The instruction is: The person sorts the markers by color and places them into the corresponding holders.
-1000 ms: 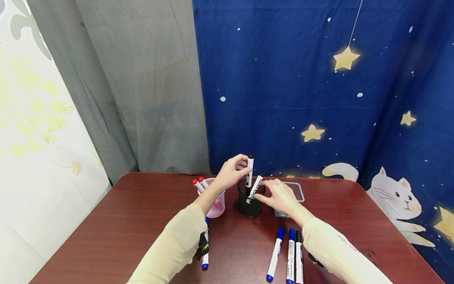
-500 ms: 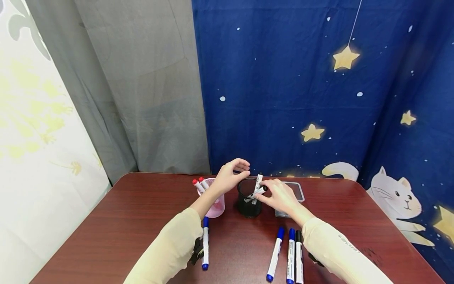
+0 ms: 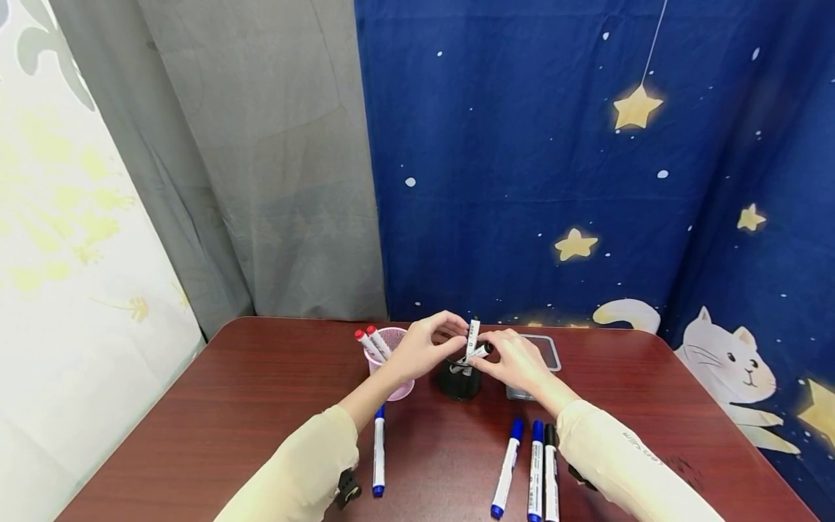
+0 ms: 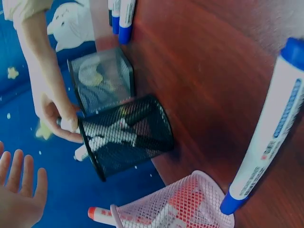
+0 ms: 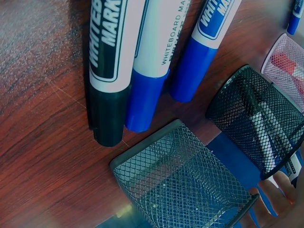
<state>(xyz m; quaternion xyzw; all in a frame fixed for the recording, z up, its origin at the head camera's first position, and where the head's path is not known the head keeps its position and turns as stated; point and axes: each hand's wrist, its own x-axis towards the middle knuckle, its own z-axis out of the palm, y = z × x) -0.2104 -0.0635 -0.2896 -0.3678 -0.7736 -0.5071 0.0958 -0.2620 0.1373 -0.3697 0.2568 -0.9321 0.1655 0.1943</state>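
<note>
In the head view, two cream sleeves (image 3: 293,464) came in from the lower corners, and the forearms converged on a black mesh cup (image 3: 459,386) standing on the brown table (image 3: 280,406). The left hand (image 3: 420,349) reached over the cup's left side, wrist raised, fingers arched forward and apart from the thumb; it held nothing. Just beside its fingertips an upright marker (image 3: 472,337) stood out of the cup. The right hand (image 3: 513,357) came in low from the other side, thumb in front and fingers behind, gripping the cup's right rim. A black-capped marker (image 3: 481,351) leaned out of the cup between that thumb and forefinger; whether they also pinched it I could not tell. The two hands stayed clear of each other. Left of the cup was a pink mesh cup (image 3: 403,391) with red-capped markers (image 3: 380,344), partly behind the left wrist.

In the left wrist view, the left hand's fingers were straight and spread, palm bare, apart from the black cup. Across from it the right hand bent at the cup's mouth, its thumb at the rim.

In the right wrist view, the right hand's fingers showed at the lower right, by the cup's mouth and a corner of a mesh box (image 5: 185,180).
</note>
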